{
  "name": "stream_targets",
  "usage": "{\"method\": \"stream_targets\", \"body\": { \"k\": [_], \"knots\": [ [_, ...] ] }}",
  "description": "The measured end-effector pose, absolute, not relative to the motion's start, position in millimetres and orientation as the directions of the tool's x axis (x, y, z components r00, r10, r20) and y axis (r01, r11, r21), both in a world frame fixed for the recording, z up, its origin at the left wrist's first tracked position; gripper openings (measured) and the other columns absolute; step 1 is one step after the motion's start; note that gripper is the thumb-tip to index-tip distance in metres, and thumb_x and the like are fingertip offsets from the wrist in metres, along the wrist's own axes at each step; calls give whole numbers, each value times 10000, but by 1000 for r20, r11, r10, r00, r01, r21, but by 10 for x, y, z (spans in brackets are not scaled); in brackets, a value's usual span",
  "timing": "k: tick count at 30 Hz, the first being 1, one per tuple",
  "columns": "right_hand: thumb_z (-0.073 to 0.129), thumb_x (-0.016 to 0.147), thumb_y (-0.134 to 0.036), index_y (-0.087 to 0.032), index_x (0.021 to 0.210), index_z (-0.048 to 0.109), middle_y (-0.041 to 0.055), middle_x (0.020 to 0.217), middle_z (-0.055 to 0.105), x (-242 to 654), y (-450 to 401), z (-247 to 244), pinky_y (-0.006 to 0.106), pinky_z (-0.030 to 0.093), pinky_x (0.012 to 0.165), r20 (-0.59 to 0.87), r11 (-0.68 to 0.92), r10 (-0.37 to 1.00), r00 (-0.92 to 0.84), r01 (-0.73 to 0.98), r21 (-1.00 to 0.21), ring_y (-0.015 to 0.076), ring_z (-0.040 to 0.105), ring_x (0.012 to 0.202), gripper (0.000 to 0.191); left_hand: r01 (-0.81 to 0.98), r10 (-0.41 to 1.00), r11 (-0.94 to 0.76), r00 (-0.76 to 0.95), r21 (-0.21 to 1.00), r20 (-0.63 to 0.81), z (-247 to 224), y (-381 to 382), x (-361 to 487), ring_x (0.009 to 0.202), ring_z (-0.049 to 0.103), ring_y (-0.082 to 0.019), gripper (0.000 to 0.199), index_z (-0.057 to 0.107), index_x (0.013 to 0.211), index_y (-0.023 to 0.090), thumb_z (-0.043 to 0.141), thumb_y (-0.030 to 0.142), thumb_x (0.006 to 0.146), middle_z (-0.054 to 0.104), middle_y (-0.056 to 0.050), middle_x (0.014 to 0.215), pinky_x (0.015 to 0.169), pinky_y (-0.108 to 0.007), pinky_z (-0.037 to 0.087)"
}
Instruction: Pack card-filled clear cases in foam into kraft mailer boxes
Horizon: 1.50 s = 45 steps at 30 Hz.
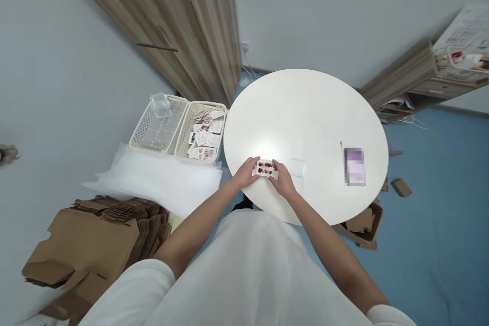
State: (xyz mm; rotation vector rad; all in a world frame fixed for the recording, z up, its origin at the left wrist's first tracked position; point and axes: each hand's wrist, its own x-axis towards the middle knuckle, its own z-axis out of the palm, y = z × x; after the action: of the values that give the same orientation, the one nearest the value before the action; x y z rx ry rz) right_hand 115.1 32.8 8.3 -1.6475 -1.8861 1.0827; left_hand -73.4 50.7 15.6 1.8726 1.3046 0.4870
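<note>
Both hands grip a small white set of press-on nails (pixel 265 167), with two rows of dark red and pale nails facing up. My left hand (pixel 247 173) closes on its left end, thumb and fingers at the edge. At the right end, my right hand (pixel 282 180) pinches it in the same way. The set is over the near edge of the round white table (pixel 305 112). Just right of my right hand lies a clear plastic box part (pixel 297 167), hard to make out against the white top.
A blurred purple item (pixel 355 167) lies on the table's right side. Left of the table stand a basket of clear boxes (pixel 139 130) and a basket of nail cards (pixel 179 148). White sheets (pixel 160 181) and stacked flat cardboard (pixel 91 239) are nearer. Cardboard scraps (pixel 401 187) lie on the floor.
</note>
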Motion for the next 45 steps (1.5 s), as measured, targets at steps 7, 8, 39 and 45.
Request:
{"method": "stream_targets", "body": {
  "k": [7, 8, 39, 45],
  "knots": [
    [510, 709, -201, -225, 1257, 311, 59, 1035, 510, 1787, -222, -43, 389, 418, 835, -184, -64, 975, -125, 636, -769, 202, 496, 910, 584, 606, 862, -223, 488, 764, -135, 116, 134, -104, 857, 499, -178, 630, 322, 1240, 209, 605, 158, 679, 487, -56, 990, 780, -334, 425],
    [509, 708, -199, -222, 1254, 315, 60, 1036, 510, 1869, -264, -65, 388, 418, 835, -183, -64, 975, -124, 633, -771, 203, 494, 914, 580, 612, 859, -222, 491, 759, -144, 105, 103, -25, 863, 500, -182, 625, 332, 1232, 210, 613, 168, 676, 487, -58, 998, 778, -339, 427],
    [536, 635, -139, -202, 1233, 367, 70, 1054, 455, 2350, -147, -319, 314, 436, 775, -350, -211, 934, -76, 673, -709, 173, 496, 862, 624, 806, 818, -141, 422, 575, -390, -194, 146, 599, 902, 522, -188, 585, 356, 1189, 223, 623, 202, 669, 432, -57, 1062, 717, -264, 411],
    [530, 638, -148, -213, 1231, 373, 63, 1048, 467, 2344, -181, -307, 316, 445, 771, -347, -225, 936, -56, 662, -715, 170, 506, 853, 617, 788, 826, -88, 399, 609, -397, -151, 86, 602, 983, 490, -217, 708, 305, 1242, 207, 648, 204, 622, 413, -81, 1113, 781, -298, 412]
  ]
}}
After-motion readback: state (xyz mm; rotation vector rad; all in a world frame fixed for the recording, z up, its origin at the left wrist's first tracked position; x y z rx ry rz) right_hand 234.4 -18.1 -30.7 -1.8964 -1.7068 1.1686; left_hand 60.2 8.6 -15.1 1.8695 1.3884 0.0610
